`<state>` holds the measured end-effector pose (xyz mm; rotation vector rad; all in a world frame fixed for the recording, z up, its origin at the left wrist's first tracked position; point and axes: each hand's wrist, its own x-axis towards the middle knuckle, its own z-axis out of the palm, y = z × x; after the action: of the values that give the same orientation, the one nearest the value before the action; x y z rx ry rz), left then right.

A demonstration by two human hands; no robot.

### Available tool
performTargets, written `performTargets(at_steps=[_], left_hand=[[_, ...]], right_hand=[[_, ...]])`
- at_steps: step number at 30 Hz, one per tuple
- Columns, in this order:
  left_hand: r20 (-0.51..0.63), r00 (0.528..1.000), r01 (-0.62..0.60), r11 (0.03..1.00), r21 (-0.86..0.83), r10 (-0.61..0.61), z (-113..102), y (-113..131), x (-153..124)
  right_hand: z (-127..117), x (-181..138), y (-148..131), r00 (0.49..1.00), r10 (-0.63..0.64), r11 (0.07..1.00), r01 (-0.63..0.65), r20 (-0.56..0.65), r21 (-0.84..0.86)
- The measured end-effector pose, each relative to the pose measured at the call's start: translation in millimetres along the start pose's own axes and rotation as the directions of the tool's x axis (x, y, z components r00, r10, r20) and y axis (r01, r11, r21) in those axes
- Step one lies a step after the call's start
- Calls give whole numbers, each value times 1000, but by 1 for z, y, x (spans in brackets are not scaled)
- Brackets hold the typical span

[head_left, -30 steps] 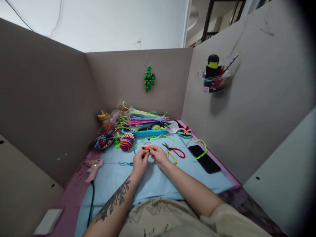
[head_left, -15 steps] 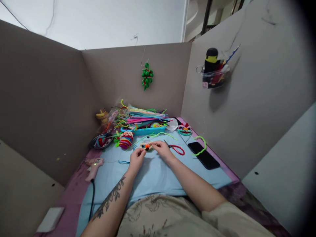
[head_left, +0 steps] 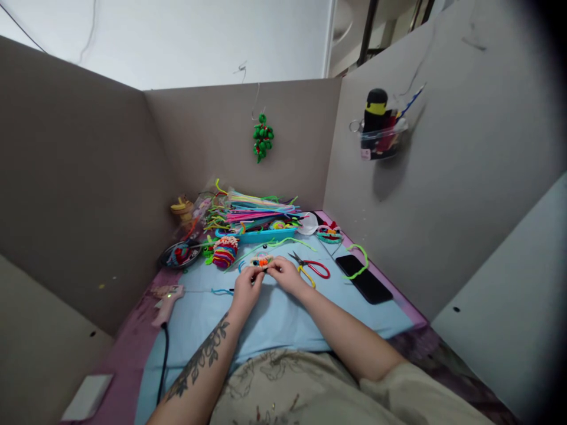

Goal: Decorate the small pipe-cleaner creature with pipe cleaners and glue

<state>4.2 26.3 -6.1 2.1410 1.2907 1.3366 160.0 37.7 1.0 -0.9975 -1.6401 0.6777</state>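
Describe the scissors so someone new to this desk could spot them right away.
On the light blue mat covering the desk, look just right of the person's right hand. The scissors lie flat there, left of the black phone, and alone have one red and one yellow handle loop.

Grey-brown partition panels (head_left: 80, 171) on three sides of the tabletop (head_left: 133, 342), purple with a pale blue mat (head_left: 283, 313). White wall (head_left: 186, 35) behind; dark door frame (head_left: 365, 29) upper right. Clear wall-mounted holder (head_left: 381, 139). Even, soft indoor light.
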Motion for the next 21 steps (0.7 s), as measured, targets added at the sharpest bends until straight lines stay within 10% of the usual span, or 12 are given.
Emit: performTargets(at_steps=[7,12,21], left_hand=[[-3,999,-43,999,4,43,0,12,-3],[17,999,-51,999,7,51,1,21,-7],[-16,996,81,988,-129,-84,2,16,-5]], right_hand=[[16,-3,4,899,432,741,-400,73,540],[23,-4,4,858,491,571,-446,148,690],[19,-6,-2,959,280,848,-264,34,460]])
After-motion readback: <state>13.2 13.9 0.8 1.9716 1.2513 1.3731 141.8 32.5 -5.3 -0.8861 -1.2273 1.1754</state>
